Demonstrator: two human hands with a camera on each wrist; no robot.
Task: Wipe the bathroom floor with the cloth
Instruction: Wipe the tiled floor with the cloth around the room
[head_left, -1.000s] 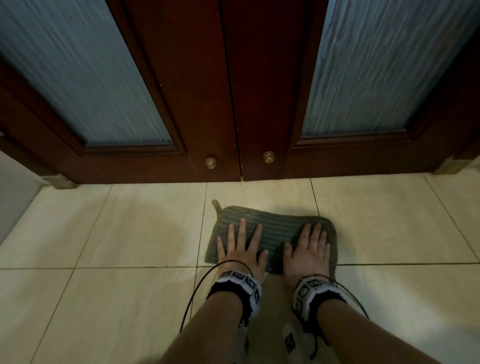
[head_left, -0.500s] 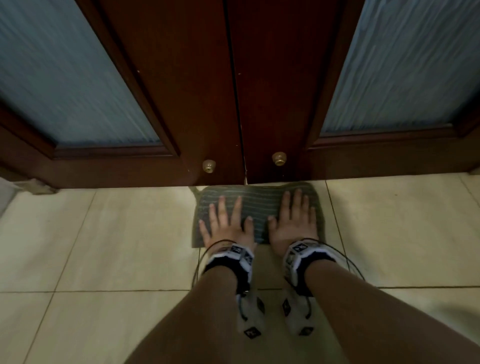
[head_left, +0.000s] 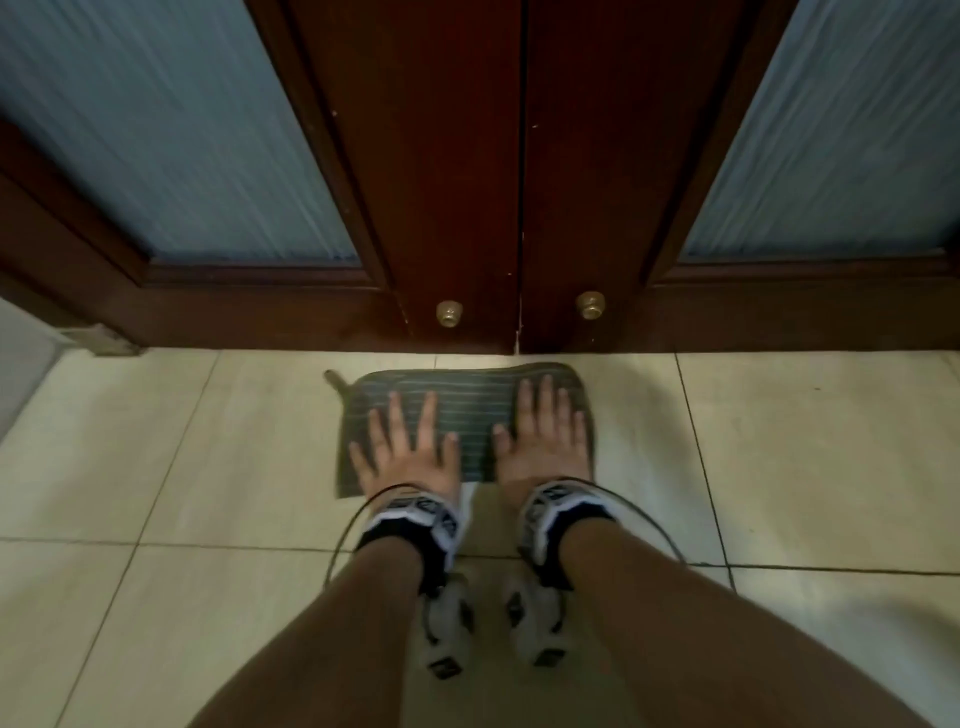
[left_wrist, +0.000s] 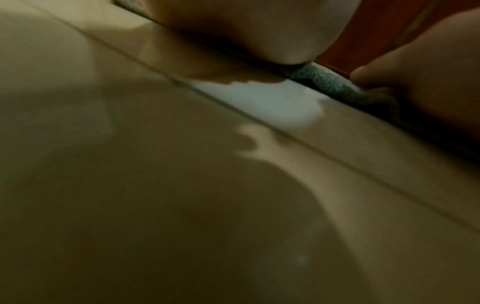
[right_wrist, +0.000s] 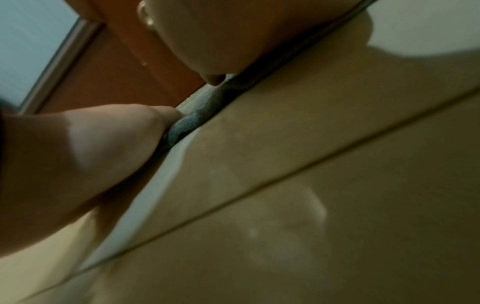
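Observation:
A grey-green striped cloth (head_left: 470, 410) lies flat on the cream tiled floor (head_left: 182, 467), its far edge close to the base of the wooden doors. My left hand (head_left: 402, 447) presses on its left half with fingers spread and straight. My right hand (head_left: 543, 434) presses flat on its right half. The left wrist view catches the cloth's edge (left_wrist: 327, 82) under my palm, and the right wrist view has the cloth's edge (right_wrist: 189, 121) beside my thumb. A small loop sticks out at the cloth's far left corner.
Dark wooden double doors (head_left: 467, 182) with frosted glass panels stand straight ahead, with two brass knobs (head_left: 449, 313) low down. A hinge block (head_left: 104, 340) sits at the left wall. Open tiles stretch left and right of the cloth.
Both hands have pushed the cloth forward across the tiles, from about a tile's length away to near the doors' base. In the last half second it has drawn slightly back.

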